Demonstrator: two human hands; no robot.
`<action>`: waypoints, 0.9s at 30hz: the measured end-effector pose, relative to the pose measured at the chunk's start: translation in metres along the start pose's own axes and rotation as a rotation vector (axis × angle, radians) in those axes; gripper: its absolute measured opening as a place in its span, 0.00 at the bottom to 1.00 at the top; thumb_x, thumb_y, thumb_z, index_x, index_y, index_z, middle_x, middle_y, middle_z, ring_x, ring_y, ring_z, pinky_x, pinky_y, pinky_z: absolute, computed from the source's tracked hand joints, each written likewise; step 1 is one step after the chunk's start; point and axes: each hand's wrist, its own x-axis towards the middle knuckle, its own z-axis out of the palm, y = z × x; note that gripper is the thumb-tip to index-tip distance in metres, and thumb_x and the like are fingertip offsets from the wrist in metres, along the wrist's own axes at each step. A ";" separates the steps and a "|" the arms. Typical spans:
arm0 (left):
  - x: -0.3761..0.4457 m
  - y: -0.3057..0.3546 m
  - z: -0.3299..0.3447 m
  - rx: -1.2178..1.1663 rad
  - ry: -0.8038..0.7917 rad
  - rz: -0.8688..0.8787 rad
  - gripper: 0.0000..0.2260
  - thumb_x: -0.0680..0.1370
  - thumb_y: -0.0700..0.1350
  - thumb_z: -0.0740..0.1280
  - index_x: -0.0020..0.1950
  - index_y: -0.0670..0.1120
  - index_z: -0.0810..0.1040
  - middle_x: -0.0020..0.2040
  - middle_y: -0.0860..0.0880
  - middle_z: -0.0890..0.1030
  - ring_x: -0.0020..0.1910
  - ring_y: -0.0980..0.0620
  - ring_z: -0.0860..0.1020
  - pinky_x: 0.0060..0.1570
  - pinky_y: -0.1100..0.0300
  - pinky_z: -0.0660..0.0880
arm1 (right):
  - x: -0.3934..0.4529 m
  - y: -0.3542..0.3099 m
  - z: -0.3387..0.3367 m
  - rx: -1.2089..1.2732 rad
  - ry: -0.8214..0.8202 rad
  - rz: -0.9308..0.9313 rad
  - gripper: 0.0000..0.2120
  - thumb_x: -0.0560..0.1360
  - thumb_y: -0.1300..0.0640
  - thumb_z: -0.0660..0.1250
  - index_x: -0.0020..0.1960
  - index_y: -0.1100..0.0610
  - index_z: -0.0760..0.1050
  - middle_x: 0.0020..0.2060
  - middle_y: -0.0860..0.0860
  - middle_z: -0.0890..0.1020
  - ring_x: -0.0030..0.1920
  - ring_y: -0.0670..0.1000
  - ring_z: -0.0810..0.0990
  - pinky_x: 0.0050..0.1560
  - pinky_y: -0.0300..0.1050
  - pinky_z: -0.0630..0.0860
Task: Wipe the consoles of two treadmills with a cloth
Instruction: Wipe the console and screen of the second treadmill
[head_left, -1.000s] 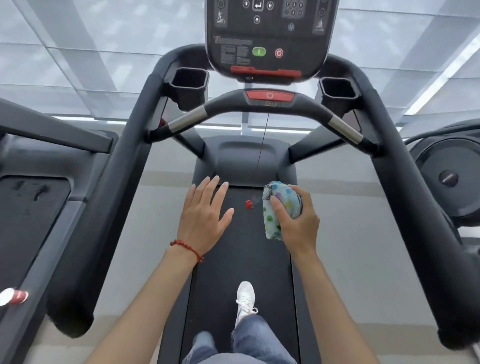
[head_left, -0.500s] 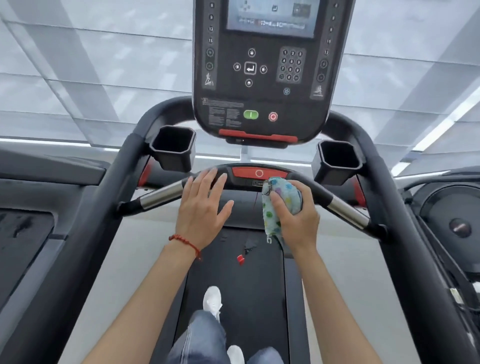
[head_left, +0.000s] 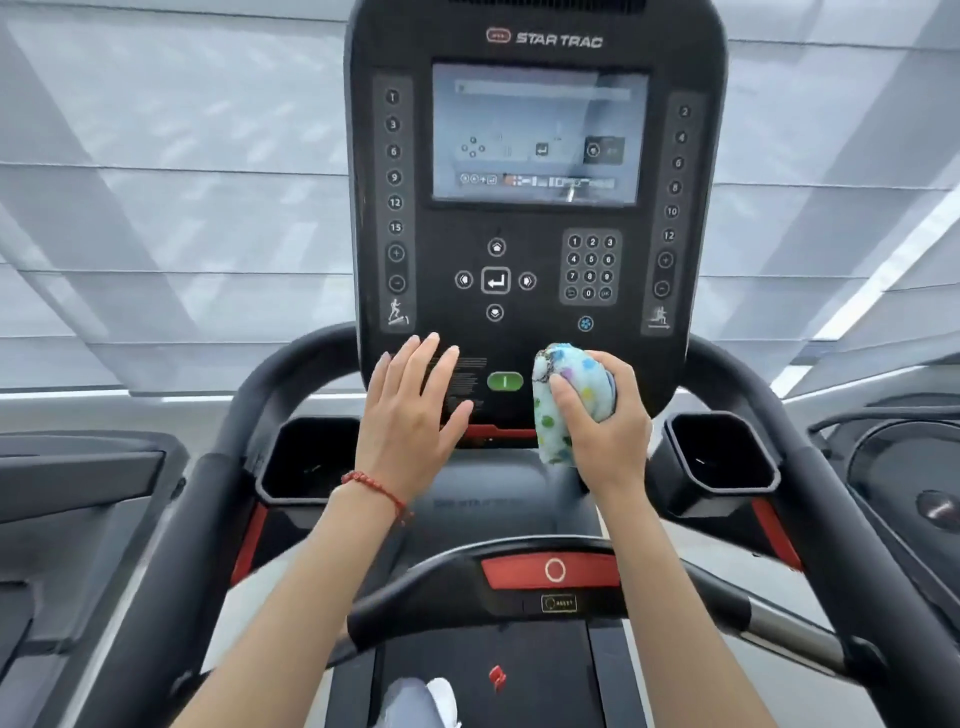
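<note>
1. Console (head_left: 535, 218) of the treadmill now fills the upper middle of the view, whereas a second ago only its lower edge showed at the top; its screen, keypad and side button columns are all in sight.

2. Cloth (head_left: 566, 400), bunched and dotted with colour, now sits in front of the console's lower panel, just right of the green start button (head_left: 505, 382); a second ago it hung low over the belt, well below the console. Whether it already touches the panel cannot be told.

3. Right hand (head_left: 597, 421) grips the cloth, fingers and thumb curled round the wad, as it did a second ago.

4. Left hand (head_left: 410, 415) is flat with fingers straight and spread, now in front of the console's lower left, over the printed label; contact with the panel cannot be judged.

5. Below the console, the cup holders (head_left: 719, 457) flank it, and the curved handlebar (head_left: 519, 582) with its red stop pad now lies beneath both forearms, where half a second ago the hands were level with it.

6. Judgement: both hands have risen from belt height to the console, so wiping of this first console is about to begin or is just starting; no second treadmill console is in view here.

7. Risk, as I judge it: a wipe near the green button could press it.
</note>
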 end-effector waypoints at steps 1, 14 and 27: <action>0.011 -0.006 0.004 -0.002 0.009 0.006 0.23 0.77 0.52 0.57 0.66 0.40 0.72 0.64 0.39 0.73 0.66 0.43 0.66 0.67 0.47 0.58 | 0.011 -0.001 0.006 -0.010 0.012 -0.014 0.13 0.71 0.56 0.72 0.52 0.50 0.72 0.42 0.38 0.77 0.41 0.32 0.76 0.40 0.23 0.69; 0.103 -0.043 0.036 0.020 0.094 0.004 0.22 0.78 0.50 0.58 0.68 0.39 0.70 0.68 0.38 0.69 0.69 0.40 0.64 0.68 0.44 0.61 | 0.154 -0.019 0.035 -0.134 0.143 -0.198 0.16 0.71 0.48 0.71 0.55 0.52 0.73 0.40 0.38 0.77 0.40 0.38 0.77 0.43 0.24 0.70; 0.119 -0.058 0.060 0.156 0.214 -0.008 0.22 0.79 0.49 0.60 0.71 0.40 0.67 0.71 0.38 0.65 0.71 0.40 0.61 0.70 0.44 0.57 | 0.233 -0.027 0.035 -0.408 0.425 -0.406 0.22 0.73 0.41 0.64 0.58 0.56 0.74 0.47 0.51 0.81 0.44 0.51 0.79 0.41 0.37 0.65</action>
